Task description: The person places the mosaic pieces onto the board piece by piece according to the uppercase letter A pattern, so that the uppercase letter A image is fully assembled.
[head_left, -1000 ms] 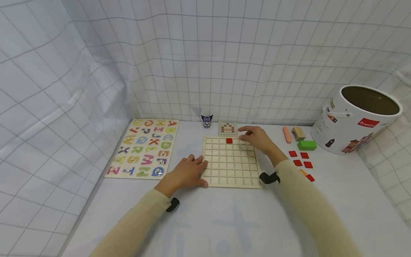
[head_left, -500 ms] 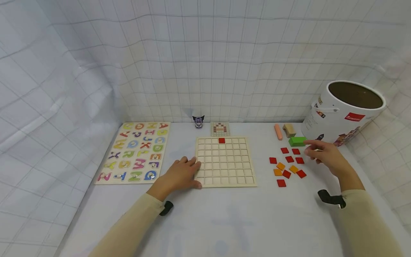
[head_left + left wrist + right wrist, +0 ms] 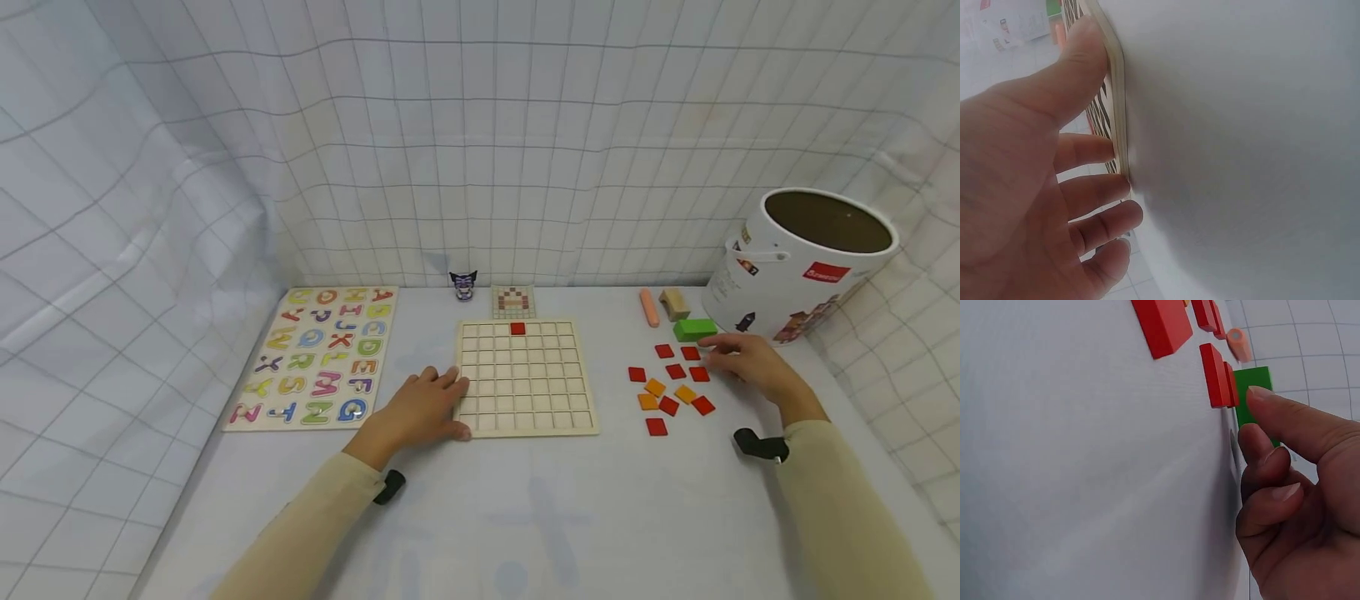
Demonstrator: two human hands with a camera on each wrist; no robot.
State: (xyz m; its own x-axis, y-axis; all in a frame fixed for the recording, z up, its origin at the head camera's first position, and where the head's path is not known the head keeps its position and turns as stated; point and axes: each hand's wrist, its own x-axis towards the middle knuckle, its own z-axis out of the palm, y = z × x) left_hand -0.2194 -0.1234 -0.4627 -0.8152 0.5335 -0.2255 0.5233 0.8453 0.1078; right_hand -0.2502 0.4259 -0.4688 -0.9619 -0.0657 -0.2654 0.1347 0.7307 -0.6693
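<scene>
1. I see left hand [image 3: 420, 408] resting on the grid board [image 3: 525, 377] at its left edge, mid-surface, fingers straight, thumb on the rim.
2. Right hand [image 3: 746, 367] beside red tiles [image 3: 686, 367] near the right edge, fingers loosely curled, holding nothing.

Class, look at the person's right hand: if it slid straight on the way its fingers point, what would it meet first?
Probably the red tile just ahead of the right hand, beside the green block; depth is hard to judge.
</scene>
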